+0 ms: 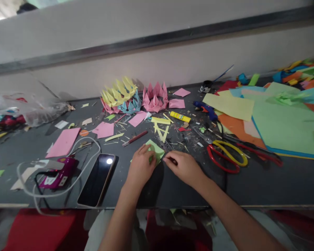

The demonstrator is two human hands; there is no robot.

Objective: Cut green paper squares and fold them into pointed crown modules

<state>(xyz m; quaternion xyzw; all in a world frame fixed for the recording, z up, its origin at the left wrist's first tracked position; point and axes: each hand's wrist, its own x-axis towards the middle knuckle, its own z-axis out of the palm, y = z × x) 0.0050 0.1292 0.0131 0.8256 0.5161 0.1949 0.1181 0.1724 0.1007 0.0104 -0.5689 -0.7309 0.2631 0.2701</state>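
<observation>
Head view: yellow crown, pink crown look finished, upper centre; green paper seems unfinished.
Left hand curls over it; right hand narrows beside; cannot tell either's grip.

Dim, greyish light lies over the wall and dark tabletop; the far left corner is brightest, washed nearly white. A round white glare sits on the far end of the smartphone screen. Soft shadow spreads on the tabletop beside the left hand. Toward the sides the wide view stretches shapes, and the plastic bag at left looks smeared.
</observation>
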